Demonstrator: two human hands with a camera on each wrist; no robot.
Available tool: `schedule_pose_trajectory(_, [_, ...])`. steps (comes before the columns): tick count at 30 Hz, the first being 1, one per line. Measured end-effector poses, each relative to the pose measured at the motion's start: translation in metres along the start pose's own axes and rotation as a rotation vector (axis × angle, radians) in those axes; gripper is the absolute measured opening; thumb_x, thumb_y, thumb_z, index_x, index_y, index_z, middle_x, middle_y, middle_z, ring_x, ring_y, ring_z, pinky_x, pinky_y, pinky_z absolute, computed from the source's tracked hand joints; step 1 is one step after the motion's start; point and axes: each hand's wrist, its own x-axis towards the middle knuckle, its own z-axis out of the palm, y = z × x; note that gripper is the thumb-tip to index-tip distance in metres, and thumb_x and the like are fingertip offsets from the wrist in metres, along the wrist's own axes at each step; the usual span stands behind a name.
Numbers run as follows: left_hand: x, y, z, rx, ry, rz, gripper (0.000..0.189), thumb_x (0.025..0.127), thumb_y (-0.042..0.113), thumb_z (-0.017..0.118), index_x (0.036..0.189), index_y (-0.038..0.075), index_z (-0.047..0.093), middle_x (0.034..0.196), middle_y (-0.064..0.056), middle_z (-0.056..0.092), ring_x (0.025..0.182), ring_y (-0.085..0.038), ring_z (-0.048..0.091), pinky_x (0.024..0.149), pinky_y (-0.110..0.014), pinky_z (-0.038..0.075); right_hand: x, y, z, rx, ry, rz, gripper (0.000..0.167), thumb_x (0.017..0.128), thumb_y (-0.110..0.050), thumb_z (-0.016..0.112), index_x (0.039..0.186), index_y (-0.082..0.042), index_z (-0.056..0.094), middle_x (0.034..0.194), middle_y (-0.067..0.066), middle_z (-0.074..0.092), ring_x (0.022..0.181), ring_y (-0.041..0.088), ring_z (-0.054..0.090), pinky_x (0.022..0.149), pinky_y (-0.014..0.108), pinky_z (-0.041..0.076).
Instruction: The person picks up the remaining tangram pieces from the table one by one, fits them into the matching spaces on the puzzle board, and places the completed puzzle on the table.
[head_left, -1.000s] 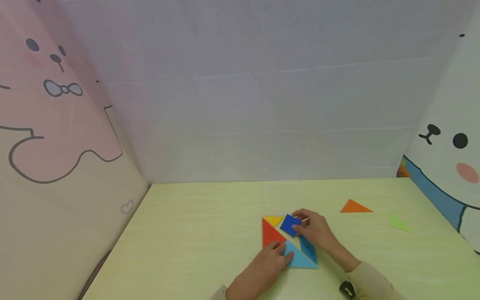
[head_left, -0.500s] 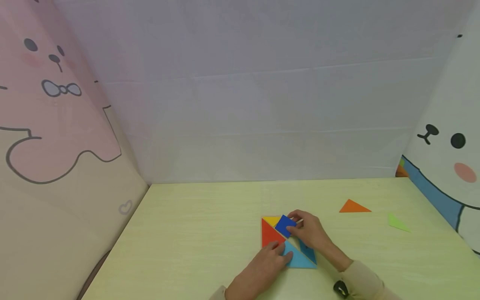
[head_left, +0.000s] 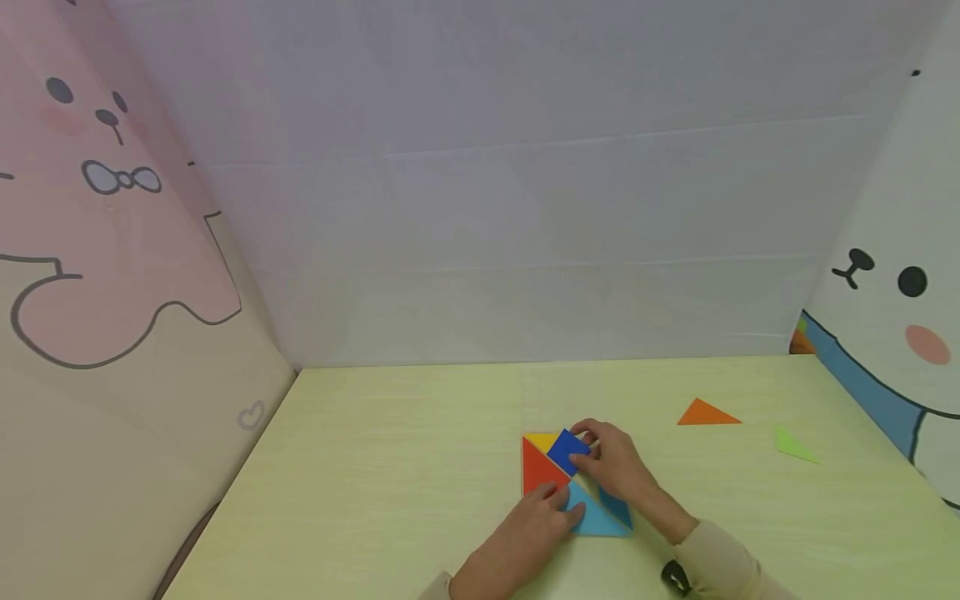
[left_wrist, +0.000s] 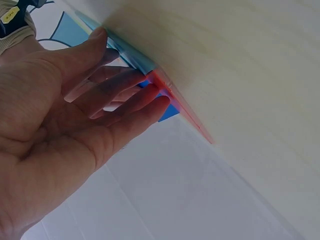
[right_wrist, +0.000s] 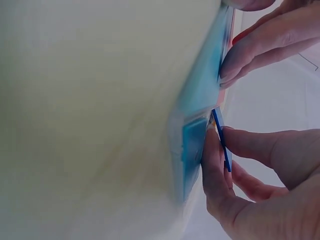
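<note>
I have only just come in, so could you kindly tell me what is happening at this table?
A person is fitting flat coloured puzzle pieces together on a pale green table. The right hand pinches a dark blue square piece, while the left hand presses straight fingers on the red triangle and light blue triangle. An orange triangle lies apart.

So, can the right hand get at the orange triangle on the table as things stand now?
Probably not at once: the right hand pinches the dark blue square, so it is occupied. The path itself looks free; only bare table lies between the hand and the orange triangle.
</note>
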Motion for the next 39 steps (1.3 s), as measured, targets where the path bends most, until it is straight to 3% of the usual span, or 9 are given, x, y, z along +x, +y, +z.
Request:
schedule_pose_trajectory(7, [0.0001,0.0001,-0.0014,-0.044,-0.038,-0.025,0.045,0.096,0.02,0.073,0.14,0.022,0.066,0.133,0.001,0.064,0.122,-0.015,0.058,0.102,-0.025,0.05,-0.0029,-0.002,0.0005,-0.032,0.014,-0.031,0.026,0.089,-0.001,0.078,0.113,-0.001,0.066,0.094,0.008,0.061,0.077,0.016,0.056,0.068,0.028,0.051])
schedule_pose_trajectory(14, [-0.0001,0.0004,0.0001,-0.024,-0.011,-0.016,0.042,0.097,0.019,0.071,0.139,0.022,0.067,0.133,0.0,0.065,0.121,-0.016,0.059,0.102,-0.025,0.049,-0.007,-0.0018,0.0001,-0.163,0.038,-0.069,0.026,0.088,-0.008,0.081,0.11,0.0,0.07,0.095,0.008,0.064,0.082,0.02,0.059,0.07,0.035,0.053])
schedule_pose_trajectory(20, [-0.0014,0.0006,0.0018,0.042,0.053,0.017,0.039,0.098,0.017,0.071,0.136,0.021,0.069,0.127,0.0,0.066,0.115,-0.015,0.06,0.099,-0.022,0.049,-0.0077,-0.0009,0.0006,-0.213,0.043,-0.078,0.026,0.087,-0.012,0.082,0.107,0.001,0.073,0.091,0.008,0.063,0.08,0.019,0.057,0.068,0.034,0.051])
schedule_pose_trajectory(24, [-0.0017,0.0002,0.002,0.056,0.058,0.025,0.038,0.098,0.018,0.071,0.136,0.021,0.069,0.126,0.0,0.066,0.113,-0.015,0.06,0.099,-0.02,0.049,-0.0079,-0.0008,0.0013,-0.243,0.052,-0.083,0.026,0.086,-0.014,0.084,0.106,0.0,0.073,0.091,0.008,0.064,0.08,0.02,0.057,0.068,0.035,0.051])
schedule_pose_trajectory(33, [-0.0008,-0.0006,-0.0002,-0.012,0.013,-0.004,0.041,0.098,0.019,0.071,0.139,0.02,0.067,0.132,-0.001,0.065,0.118,-0.016,0.06,0.101,-0.024,0.049,-0.0062,-0.0015,0.0009,-0.228,0.033,-0.071,0.027,0.087,-0.013,0.083,0.108,0.001,0.073,0.092,0.009,0.064,0.081,0.02,0.057,0.071,0.036,0.05])
schedule_pose_trajectory(39, [-0.0009,-0.001,0.001,-0.016,0.021,0.005,0.041,0.097,0.017,0.073,0.138,0.02,0.068,0.129,-0.001,0.066,0.117,-0.016,0.06,0.1,-0.024,0.05,-0.0062,-0.0018,-0.0001,-0.206,-0.015,-0.077,0.032,0.089,-0.011,0.081,0.117,0.004,0.074,0.101,0.012,0.065,0.092,0.025,0.056,0.079,0.04,0.051])
